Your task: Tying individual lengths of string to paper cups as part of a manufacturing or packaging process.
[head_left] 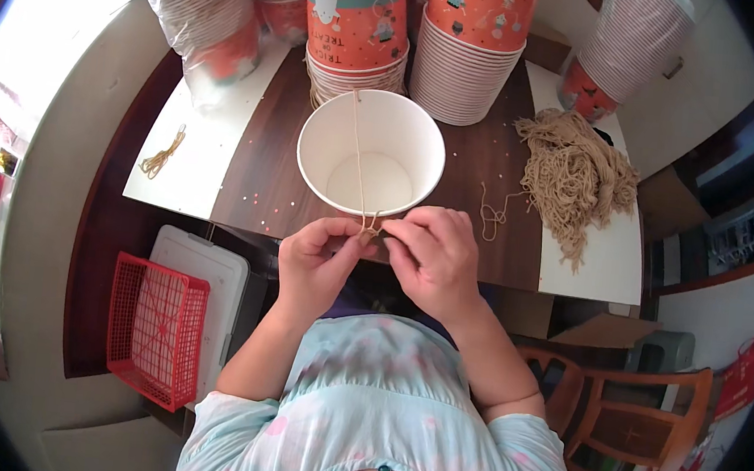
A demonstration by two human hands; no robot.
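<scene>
A white paper bucket (323, 146) stands upright in front of me with its mouth toward me. A thin tan cord (359, 150) stretches from its far rim, across the opening, to the near rim. At that near rim my left hand (323, 256) is closed, thumb and finger pinching the cord. Close beside it on the right, my right hand (436, 257) pinches a short length of the same cord between its fingertips. The fingertips hide part of the cord and of the bucket's near edge.
Behind the bucket are stacked orange printed buckets (356, 29) and another tall stack (466, 73). A heap of tan cord (571, 167) lies at the table's right, a small cord bundle (164, 153) at its left. A red plastic basket (157, 324) is at lower left, a wooden chair (638, 429) at lower right.
</scene>
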